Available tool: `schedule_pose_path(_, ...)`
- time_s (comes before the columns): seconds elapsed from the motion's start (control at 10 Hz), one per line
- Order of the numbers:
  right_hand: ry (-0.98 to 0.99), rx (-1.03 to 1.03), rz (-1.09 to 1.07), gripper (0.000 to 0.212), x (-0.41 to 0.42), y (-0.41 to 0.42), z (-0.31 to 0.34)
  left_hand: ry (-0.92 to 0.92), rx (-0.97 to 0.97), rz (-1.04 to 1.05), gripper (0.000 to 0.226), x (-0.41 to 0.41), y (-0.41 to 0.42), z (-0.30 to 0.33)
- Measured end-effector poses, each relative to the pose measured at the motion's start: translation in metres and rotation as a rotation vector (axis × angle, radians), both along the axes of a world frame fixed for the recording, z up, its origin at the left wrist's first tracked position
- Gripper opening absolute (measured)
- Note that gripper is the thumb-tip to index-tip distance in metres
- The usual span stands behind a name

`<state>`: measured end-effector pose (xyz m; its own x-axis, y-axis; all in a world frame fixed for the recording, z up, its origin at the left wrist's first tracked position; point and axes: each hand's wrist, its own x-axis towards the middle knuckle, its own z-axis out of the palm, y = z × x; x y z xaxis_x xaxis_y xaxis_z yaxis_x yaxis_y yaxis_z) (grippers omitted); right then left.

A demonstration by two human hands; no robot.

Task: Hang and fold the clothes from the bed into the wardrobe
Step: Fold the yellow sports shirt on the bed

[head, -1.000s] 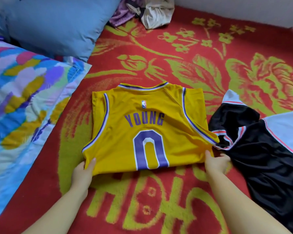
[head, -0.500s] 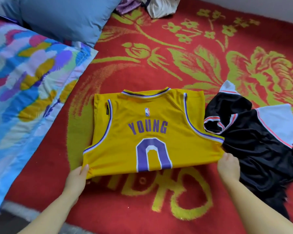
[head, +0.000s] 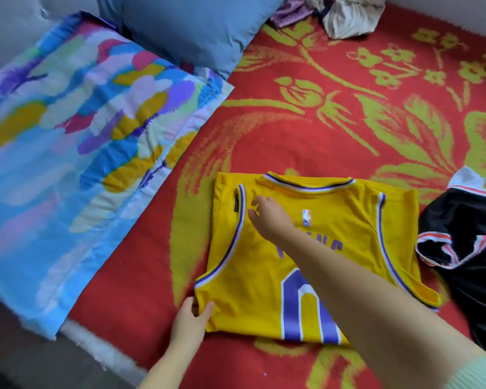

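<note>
A yellow basketball jersey point(head: 357, 248) with purple trim and a big purple 0 lies folded flat on the red and green bedspread point(head: 306, 136). My left hand point(head: 192, 315) pinches the jersey's lower left corner between thumb and fingers. My right arm reaches across the jersey, and my right hand point(head: 270, 217) rests near its upper left shoulder strap, fingers spread and slightly bent. A black garment point(head: 472, 270) with white and red trim lies crumpled just right of the jersey.
A colourful patterned quilt point(head: 76, 153) covers the bed's left side, with a blue pillow point(head: 191, 29) behind it. A purple cloth point(head: 289, 12) and a beige garment point(head: 351, 18) lie bunched at the far edge. The bed's near left edge shows grey floor point(head: 26, 360).
My right hand let go of the jersey's lower right corner and crossed over to its upper left shoulder. My left hand kept its hold on the lower left corner. The view shifted left.
</note>
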<state>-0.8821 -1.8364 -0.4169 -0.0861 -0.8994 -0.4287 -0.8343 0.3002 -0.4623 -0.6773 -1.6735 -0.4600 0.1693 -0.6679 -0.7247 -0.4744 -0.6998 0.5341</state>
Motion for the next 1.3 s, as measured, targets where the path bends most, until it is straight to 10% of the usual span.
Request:
schedule_pose_path(0.2, 0.173, 0.192, -0.192, 0.072, 0.097, -0.077, -0.043, 0.053, -0.034, -0.041, 0.016, 0.01, -0.01, -0.016)
schedule_pose_path(0.4, 0.152, 0.176, -0.226, 0.042, 0.083, -0.092, -0.048, 0.217, -0.097, 0.001, 0.027, 0.01, -0.013, -0.004)
schedule_pose_path(0.7, -0.43, 0.026, -0.76, 0.041, -0.065, -0.047, 0.018, 0.505, -0.106, -0.308, 0.062, -0.118, -0.001, 0.057)
schedule_pose_path(0.9, -0.168, -0.025, -0.725, 0.041, -0.246, -0.001, 0.035, 0.706, -0.064, -0.483, 0.074, -0.277, 0.04, 0.083)
schedule_pose_path(1.0, -0.074, 0.038, -0.636, 0.064, -0.303, 0.036, 0.026, 0.677, 0.0, -0.609, 0.091, -0.318, 0.046, 0.074)
schedule_pose_path(1.3, 0.32, 0.084, 0.657, 0.094, -0.257, 0.26, -0.021, -0.346, -0.621, -1.493, 0.105, -0.223, 0.058, 0.027)
